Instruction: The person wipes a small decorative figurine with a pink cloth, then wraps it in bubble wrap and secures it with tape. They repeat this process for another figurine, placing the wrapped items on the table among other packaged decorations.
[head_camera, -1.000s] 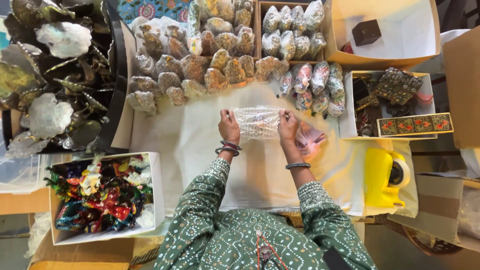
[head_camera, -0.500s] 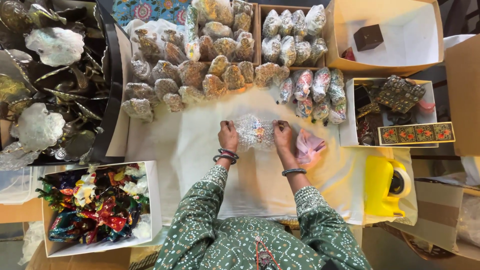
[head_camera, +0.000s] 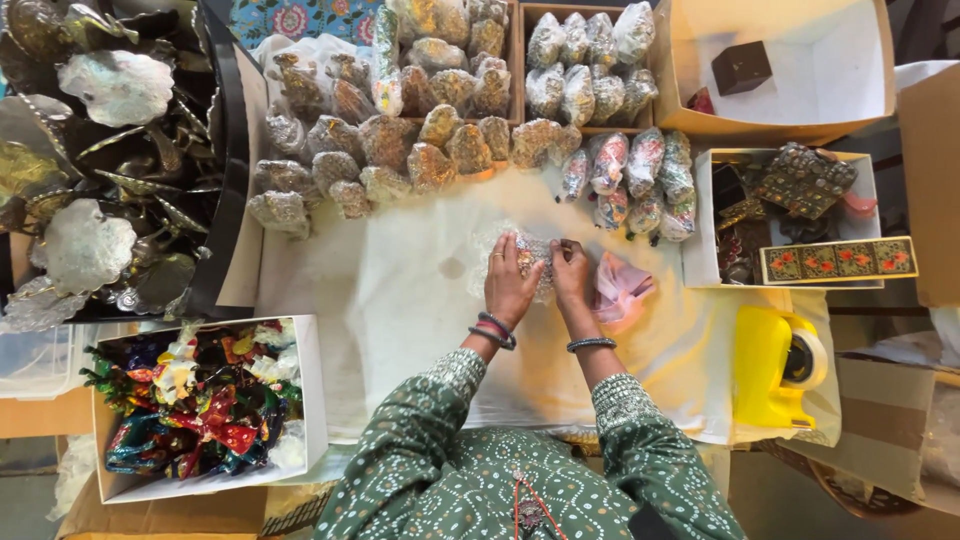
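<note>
A small bundle in clear bubble wrap (head_camera: 487, 250) lies on the white cloth (head_camera: 400, 300) in the middle of the table. My left hand (head_camera: 510, 282) lies flat over it, fingers pressed on top. My right hand (head_camera: 572, 272) pinches the bundle's right edge. Both wrists wear bangles. A crumpled pink bit of plastic (head_camera: 620, 287) lies just right of my right hand.
Many wrapped bundles (head_camera: 430, 130) are piled along the far side. A white box of colourful ornaments (head_camera: 195, 405) stands at front left, metal leaf pieces (head_camera: 95, 160) at far left. A yellow tape dispenser (head_camera: 775, 365), a box of decorated boxes (head_camera: 800, 215) and a cardboard box (head_camera: 780, 70) stand right.
The bundle was held up stretched between both hands, then came down onto the cloth. My left hand has moved right and now covers it.
</note>
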